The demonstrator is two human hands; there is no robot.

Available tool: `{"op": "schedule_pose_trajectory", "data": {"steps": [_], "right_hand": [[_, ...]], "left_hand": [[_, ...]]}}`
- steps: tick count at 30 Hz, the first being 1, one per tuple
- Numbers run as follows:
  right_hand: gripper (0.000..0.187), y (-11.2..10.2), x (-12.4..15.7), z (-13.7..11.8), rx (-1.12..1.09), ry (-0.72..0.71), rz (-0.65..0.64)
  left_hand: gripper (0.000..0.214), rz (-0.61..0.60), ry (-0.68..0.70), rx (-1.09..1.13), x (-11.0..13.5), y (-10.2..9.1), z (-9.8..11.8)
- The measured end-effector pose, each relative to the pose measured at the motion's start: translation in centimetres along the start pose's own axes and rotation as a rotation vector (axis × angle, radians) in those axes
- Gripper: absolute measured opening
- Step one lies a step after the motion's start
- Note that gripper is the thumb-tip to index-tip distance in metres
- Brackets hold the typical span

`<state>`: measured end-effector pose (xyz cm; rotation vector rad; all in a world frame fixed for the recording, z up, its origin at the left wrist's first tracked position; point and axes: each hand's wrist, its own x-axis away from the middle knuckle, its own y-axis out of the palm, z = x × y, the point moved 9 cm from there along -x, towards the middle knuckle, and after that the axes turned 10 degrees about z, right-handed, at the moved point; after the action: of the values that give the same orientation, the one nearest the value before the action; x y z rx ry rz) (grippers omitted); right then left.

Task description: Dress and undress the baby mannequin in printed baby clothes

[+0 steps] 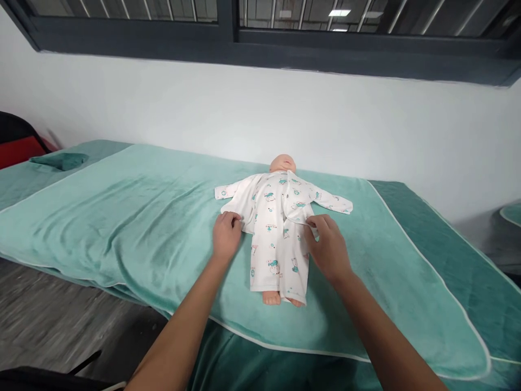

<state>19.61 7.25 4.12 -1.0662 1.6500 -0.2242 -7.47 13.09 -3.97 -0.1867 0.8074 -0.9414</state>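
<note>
A baby doll (282, 162) lies on its back, head toward the wall, dressed in a white printed top (269, 195) and matching trousers (266, 260). Its bare feet (271, 297) stick out of the trouser legs, and both sleeves spread sideways. At the top's lower left corner, my left hand (228, 233) is closed with its fingertips on the hem. On the other side my right hand (328, 244) pinches the hem of the right front panel between thumb and fingers. The doll's own hands are hidden in the sleeves.
Under the doll lies a light green blanket (163, 217) with a white edge, over a darker green cover (456, 255). A small dark green cloth (61, 161) rests at the far left. Behind stand a white wall (195, 108) and a dark window frame (260, 51).
</note>
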Motion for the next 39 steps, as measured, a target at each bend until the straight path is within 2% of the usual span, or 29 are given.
{"op": "schedule_pose_trajectory", "data": {"steps": [3,7,14,17,21,24,27,30,32,35,39], "right_hand": [[0.008,0.1,0.4,-0.3,-0.08,-0.039,-0.046],[0.01,0.0,0.6,-0.4,-0.07,-0.05,-0.107],[0.017,-1.2,-1.3,-1.6,-0.234,-0.042,0.067],[0.029,0.5,-3.4,-1.1,-0.295,0.018,0.056],[0.05,4.3,-6.0,0.6,-0.323,0.106,-0.06],[0.06,6.6,-6.2,1.1,-0.275,0.074,-0.148],[0.063,7.3,-5.4,0.9,-0.22,-0.005,-0.165],[0.064,7.4,-5.3,0.9,-0.204,-0.035,-0.184],[0.061,7.6,-6.5,1.1,-0.231,-0.016,-0.198],[0.058,8.5,-9.6,1.8,-0.301,0.096,-0.203],[0.055,10.5,-12.7,2.6,-0.277,0.237,-0.278]], "left_hand": [[0.017,0.022,0.002,-0.021,0.0,-0.2,-0.2],[0.018,0.063,-0.01,-0.087,0.0,-0.6,-0.5],[0.02,0.151,-0.077,-0.275,-0.1,-1.5,-1.2],[0.027,0.169,-0.128,-0.371,-0.2,-1.6,-1.6],[0.025,0.138,-0.141,-0.396,-0.6,-1.2,-1.8],[0.017,0.098,-0.144,-0.374,-0.9,-1.0,-1.9],[0.014,0.064,-0.174,-0.349,-0.9,-0.9,-2.0],[0.011,0.06,-0.266,-0.179,-0.9,-0.6,-2.4],[0.022,0.069,-0.345,0.019,-1.1,0.2,-2.6],[0.035,0.049,-0.432,0.293,-2.2,1.9,-2.4],[0.025,0.011,-0.636,0.639,-4.5,3.6,-1.1]]}}
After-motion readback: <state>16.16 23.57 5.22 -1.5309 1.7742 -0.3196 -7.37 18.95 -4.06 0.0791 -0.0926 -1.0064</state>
